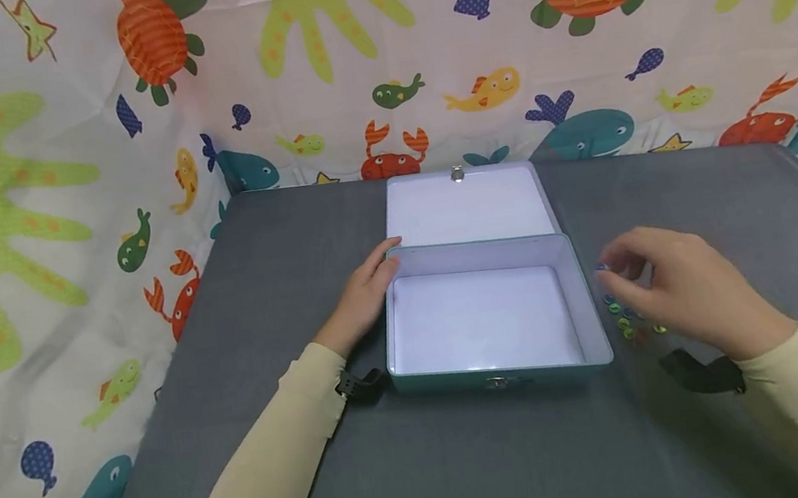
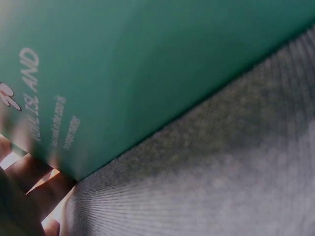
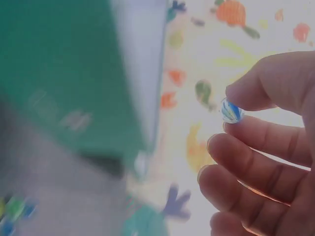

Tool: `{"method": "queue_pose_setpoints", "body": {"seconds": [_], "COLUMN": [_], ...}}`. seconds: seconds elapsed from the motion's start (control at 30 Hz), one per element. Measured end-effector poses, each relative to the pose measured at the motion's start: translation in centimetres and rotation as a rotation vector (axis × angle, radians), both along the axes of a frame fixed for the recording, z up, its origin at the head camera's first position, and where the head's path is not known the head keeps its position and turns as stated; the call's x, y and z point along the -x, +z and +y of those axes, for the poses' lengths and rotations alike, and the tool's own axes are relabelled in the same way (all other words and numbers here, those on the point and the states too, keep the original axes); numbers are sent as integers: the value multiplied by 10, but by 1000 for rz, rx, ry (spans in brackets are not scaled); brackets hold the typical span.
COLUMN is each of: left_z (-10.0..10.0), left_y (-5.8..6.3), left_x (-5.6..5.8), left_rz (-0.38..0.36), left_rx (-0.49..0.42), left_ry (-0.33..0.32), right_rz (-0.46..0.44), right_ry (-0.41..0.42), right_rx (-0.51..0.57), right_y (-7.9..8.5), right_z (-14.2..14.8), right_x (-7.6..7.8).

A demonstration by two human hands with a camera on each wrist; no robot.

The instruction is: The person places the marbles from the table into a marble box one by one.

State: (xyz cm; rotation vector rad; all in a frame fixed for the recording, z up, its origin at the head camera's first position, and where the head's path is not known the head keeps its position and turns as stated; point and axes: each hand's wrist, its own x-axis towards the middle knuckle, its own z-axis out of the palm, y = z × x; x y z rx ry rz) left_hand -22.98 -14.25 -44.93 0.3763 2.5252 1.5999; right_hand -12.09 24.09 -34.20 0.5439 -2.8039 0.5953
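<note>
An open metal tin box [image 1: 487, 372], green outside and white inside, lies on the grey table with its lid [image 1: 468, 202] folded back. My left hand [image 1: 363, 296] holds the box at its back left corner, the thumb at the rim; in the left wrist view its fingers [image 2: 47, 189] reach round the corner of the green wall. To the right of the box, my right hand [image 1: 683, 279] is raised above the table. Between thumb and index finger it pinches a clear glass marble [image 3: 231, 111] with blue and white swirls. The inside of the box shows only its white bottom.
Several small green and blue marbles [image 1: 624, 323] lie on the table right of the box, partly under the right hand. A sea-animal patterned cloth [image 1: 322, 124] hangs behind the table and along its left side. A metal clasp [image 1: 457, 174] sticks up from the lid's far edge.
</note>
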Motion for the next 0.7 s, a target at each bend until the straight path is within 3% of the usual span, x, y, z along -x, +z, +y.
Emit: {"method": "queue_pose_setpoints", "body": {"seconds": [0.3,0.57,0.7], "left_z": [0,-3,-4], "left_y": [-4,1,-2], "left_x": [0,-2,-2], "left_rz": [6,3,-4], "left_rx": [4,25,46], "left_ry": [4,-5,-1], "right_rz": [8,-85,-117], "right_ry": [123,178,201], "right_rx": [34,21,21], "right_y": [23,29,29], "right_z": [-57,-94,-111], "right_x": [39,62,71]}}
